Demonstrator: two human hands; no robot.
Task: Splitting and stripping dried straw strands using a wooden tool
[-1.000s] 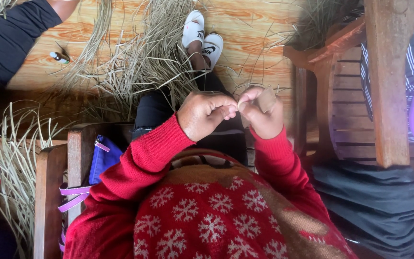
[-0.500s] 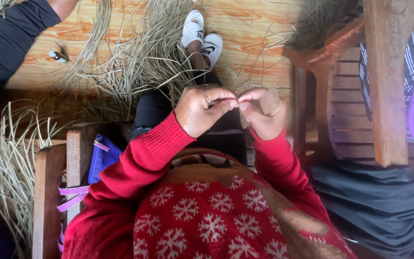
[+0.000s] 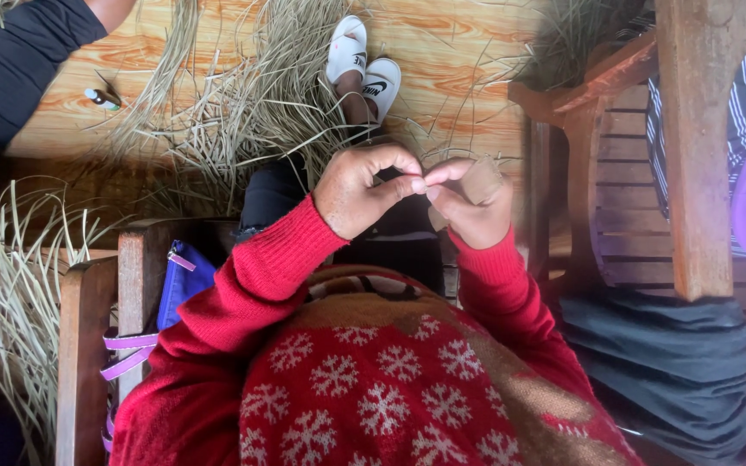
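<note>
The person sits in a wooden chair (image 3: 88, 345), and both hands meet just above the lap. The left hand (image 3: 364, 190) is curled, its thumb and forefinger pinched together at the tips — closed narrow on something too fine to make out, probably a single dried grass strand. The right hand (image 3: 468, 203) is touching the left at the fingertips; it is closed around a small tan piece (image 3: 479, 179) that stands up behind its thumb, perhaps a scrap of woven or folded fibre, though the view is too soft to say which.

Judged from the pinch, the step in hand looks like fine fingertip work on that tan piece — feeding or tightening a strand against it. The next move would call for a steady grip from the right hand while the left draws or tucks with the two fingertips only, keeping the strand from slipping.

Beyond the hands, on the wooden floor (image 3: 459, 43), lies a loose heap of dried grass (image 3: 235, 112), with the person's white sandals (image 3: 363, 62) at its far edge. More grass hangs left of the chair, and a blue pouch (image 3: 185, 280) leans against the chair's arm.
</note>
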